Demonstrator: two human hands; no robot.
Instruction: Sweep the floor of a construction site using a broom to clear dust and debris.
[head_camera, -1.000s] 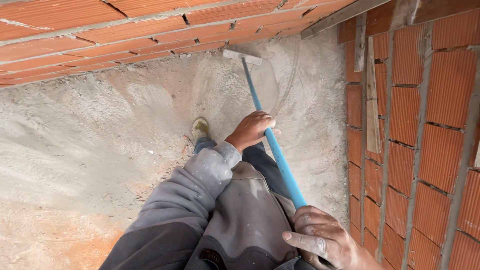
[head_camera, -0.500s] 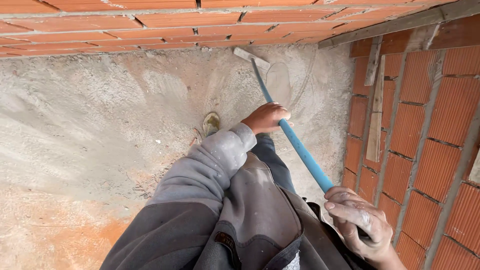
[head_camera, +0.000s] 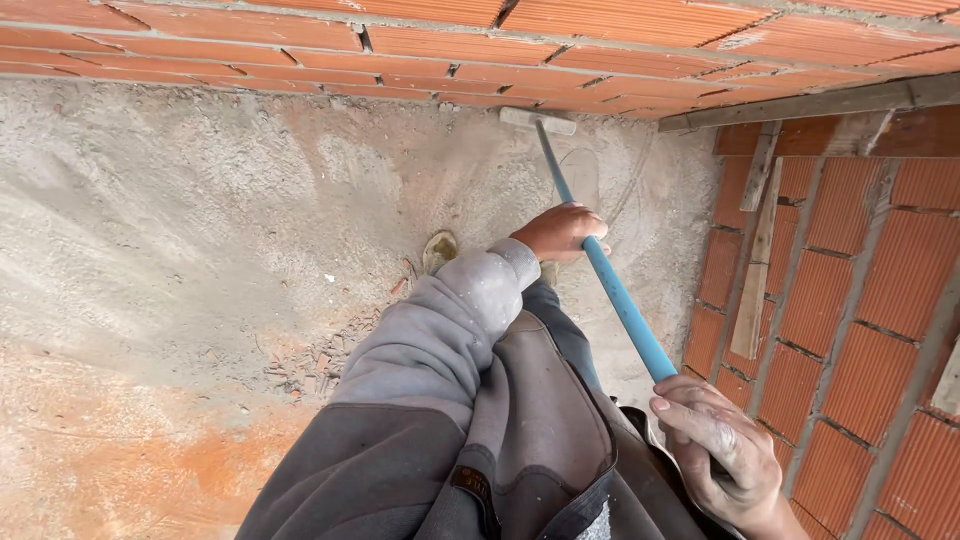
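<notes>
Here, the left hand (head_camera: 562, 232) is wrapping around the middle of the blue pole (head_camera: 610, 290), while the right hand (head_camera: 722, 455) is gripping its near end; the tool's flat head (head_camera: 537, 121) is resting on the dusty floor (head_camera: 200, 230) by the brick wall (head_camera: 450, 40).

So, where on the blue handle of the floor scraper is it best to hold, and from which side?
Probably on the bare blue handle, between the left hand and right hand already on it. Come from above: the handle slants down to the head at the brick wall, and its upper side is free.
</notes>
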